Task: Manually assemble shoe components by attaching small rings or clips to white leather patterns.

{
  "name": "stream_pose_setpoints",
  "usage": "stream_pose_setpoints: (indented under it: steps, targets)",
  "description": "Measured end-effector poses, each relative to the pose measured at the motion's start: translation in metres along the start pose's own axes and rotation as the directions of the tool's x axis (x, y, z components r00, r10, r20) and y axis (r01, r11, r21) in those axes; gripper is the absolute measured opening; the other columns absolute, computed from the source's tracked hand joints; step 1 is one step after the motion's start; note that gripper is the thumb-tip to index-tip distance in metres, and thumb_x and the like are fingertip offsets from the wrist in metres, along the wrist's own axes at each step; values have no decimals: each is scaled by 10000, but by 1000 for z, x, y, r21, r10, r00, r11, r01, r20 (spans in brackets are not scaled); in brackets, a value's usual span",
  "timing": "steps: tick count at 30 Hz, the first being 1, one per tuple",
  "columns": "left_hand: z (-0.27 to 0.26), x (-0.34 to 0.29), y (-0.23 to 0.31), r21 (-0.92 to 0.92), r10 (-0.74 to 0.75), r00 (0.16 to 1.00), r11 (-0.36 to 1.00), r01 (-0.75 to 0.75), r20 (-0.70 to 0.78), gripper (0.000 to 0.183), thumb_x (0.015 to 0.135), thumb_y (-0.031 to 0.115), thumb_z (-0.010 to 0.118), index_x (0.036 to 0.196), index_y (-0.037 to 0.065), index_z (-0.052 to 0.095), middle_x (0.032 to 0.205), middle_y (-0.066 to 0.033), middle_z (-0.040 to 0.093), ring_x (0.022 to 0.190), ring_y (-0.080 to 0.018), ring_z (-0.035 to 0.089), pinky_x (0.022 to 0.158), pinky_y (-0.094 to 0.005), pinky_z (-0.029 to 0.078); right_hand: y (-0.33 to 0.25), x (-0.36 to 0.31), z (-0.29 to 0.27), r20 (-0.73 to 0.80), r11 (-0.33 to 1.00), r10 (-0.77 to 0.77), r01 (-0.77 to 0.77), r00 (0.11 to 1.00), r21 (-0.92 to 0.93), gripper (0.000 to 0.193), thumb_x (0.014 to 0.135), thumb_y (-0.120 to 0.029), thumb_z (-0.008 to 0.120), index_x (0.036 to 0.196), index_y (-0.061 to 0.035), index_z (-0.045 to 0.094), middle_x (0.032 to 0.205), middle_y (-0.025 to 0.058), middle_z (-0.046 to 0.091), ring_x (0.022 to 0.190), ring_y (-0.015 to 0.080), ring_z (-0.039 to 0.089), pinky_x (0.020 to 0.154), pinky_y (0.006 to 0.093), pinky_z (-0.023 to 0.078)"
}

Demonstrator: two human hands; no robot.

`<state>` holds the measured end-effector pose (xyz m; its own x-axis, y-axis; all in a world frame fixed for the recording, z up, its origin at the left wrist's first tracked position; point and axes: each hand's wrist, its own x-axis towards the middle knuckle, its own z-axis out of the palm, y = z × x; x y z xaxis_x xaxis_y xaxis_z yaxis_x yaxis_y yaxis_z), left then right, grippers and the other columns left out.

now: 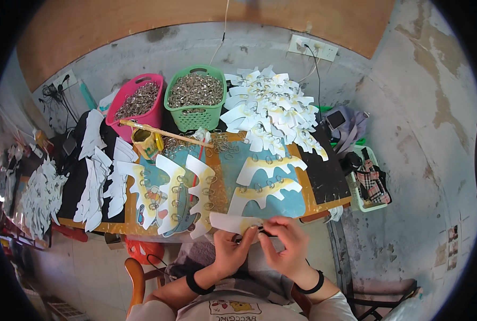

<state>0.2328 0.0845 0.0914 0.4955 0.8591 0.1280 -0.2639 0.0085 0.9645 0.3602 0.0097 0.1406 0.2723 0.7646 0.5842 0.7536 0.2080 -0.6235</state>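
Note:
My left hand [231,253] is closed on the left and lower part of a white notched piece [226,221] with a yellow glue smear, its thumb pressed along the near side. My right hand [285,247] bends its fingers at the piece's right end, where a small dark gap shows; the fingertips partly hide what they pinch. Just beyond lie three upright notched pieces, the nearest one [200,195] set with metal rings along its edge. Two more ringed pieces [265,193] lie to the right, with yellow on their notched sides.
A pink basket [156,109] and a green basket [209,119] hold heaps of metal rings. A yellow glue pot [143,143] has a stick [166,134] across it. Finished-looking pieces [273,107] pile up at the back right; plain white stacks [94,182] lie left.

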Motion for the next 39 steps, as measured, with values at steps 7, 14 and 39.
stream_pose_setpoints:
  steps: [7,14,39]
  targets:
    - [2,2,-3,-77,-7,995,997,-1,-101,124,932,49,654,1006,-31,715,869,-43,718,727,-49,601,643,-229,487,-2,6,-7,-76,991,108,-101,991,88,154,784,-59,743,905,-6,665,1060,156,626,867,286,623,722,342,507]
    - [-1,1,0,194,152,986,972,-136,-73,157,887,34,690,1036,-8,713,874,-86,718,719,-101,653,614,-260,502,-1,10,2,52,989,-35,42,998,-141,184,725,-4,706,904,23,675,1049,127,585,774,227,553,646,318,462]
    - [-17,5,2,188,105,990,975,-121,90,140,870,29,732,998,-29,725,838,-20,704,742,-60,605,646,-227,483,14,10,-6,286,917,221,-299,932,263,137,830,-29,733,937,-33,649,928,76,629,656,163,618,596,259,480]
